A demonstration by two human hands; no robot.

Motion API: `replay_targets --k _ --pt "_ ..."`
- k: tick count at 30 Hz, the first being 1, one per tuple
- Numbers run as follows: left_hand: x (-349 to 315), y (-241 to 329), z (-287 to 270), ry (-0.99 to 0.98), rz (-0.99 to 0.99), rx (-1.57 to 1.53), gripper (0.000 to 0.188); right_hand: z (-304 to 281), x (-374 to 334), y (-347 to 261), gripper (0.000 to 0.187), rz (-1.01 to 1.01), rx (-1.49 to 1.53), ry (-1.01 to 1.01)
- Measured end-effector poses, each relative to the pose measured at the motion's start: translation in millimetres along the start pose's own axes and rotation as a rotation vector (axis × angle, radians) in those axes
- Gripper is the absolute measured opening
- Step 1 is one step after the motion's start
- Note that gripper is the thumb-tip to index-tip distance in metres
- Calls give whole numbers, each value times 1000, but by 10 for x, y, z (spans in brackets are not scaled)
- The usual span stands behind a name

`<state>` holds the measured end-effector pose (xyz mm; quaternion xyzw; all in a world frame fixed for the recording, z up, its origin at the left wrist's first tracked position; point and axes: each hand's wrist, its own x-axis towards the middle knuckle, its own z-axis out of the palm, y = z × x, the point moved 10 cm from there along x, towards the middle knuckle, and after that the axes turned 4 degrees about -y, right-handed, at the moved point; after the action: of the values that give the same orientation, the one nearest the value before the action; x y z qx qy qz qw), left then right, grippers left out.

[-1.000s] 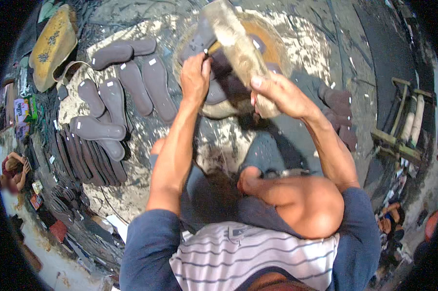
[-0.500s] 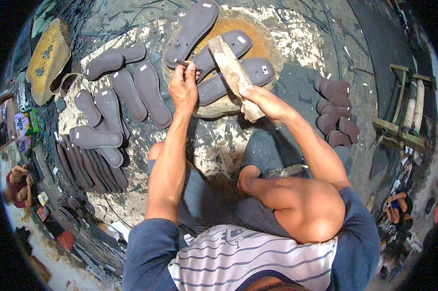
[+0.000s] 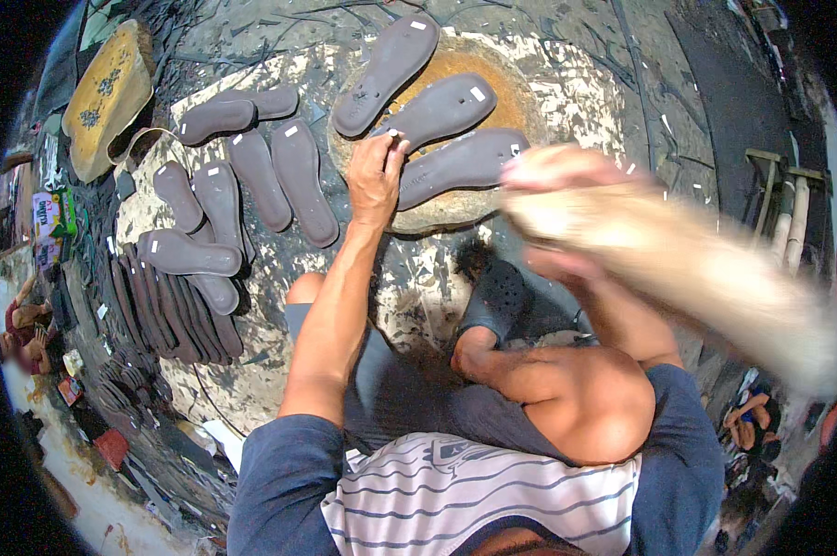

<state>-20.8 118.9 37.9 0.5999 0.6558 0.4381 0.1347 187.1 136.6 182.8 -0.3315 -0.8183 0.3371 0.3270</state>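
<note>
The left hand [image 3: 374, 185], just above the middle of the frame, has its fingers pinched narrow around a small tool [image 3: 394, 134]. Only the tool's pale end shows; the rest is hidden by the hand, so whether it touches the sole below cannot be told. The right hand [image 3: 565, 169], right of centre, is wrapped around a thick pale wooden bar [image 3: 678, 264]. Motion blur smears the bar toward the right edge, its far end is hard to make out, and it covers the middle of the hand.

On a round block [image 3: 446, 221] at upper centre lie three grey soles: an upper sole [image 3: 388, 74], a middle sole [image 3: 444, 107], its lower left end partly behind the left hand, and a lower sole [image 3: 465, 169], its tagged end beside the right fingers. The bar also hides part of a wooden rack [image 3: 763, 190] at right. At the far left, a person [image 3: 27, 324] is small and blurred.
</note>
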Motion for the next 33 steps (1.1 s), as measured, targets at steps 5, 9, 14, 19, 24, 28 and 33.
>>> replay_targets --k 5,9,14,19,24,28,33 --pt "-126 -134 134 -113 80 131 28 893 -468 799 56 647 545 -633" --pt "-31 -221 -72 78 -296 -133 20 869 -878 1247 50 816 691 -525" --pt "-276 -356 156 -9 -556 -589 29 994 -1141 1407 45 994 856 -458" --pt "-309 -295 263 -108 -545 -452 32 953 -1134 1289 46 1042 990 -444" --pt "-285 -261 232 -124 -472 -365 29 643 -906 905 48 1009 1030 -427" --pt "-285 -80 125 -112 -329 -231 20 -152 49 39 51 638 684 -393" --pt "-218 215 60 -42 -43 -68 15 -687 -14 -599 57 13 128 170"
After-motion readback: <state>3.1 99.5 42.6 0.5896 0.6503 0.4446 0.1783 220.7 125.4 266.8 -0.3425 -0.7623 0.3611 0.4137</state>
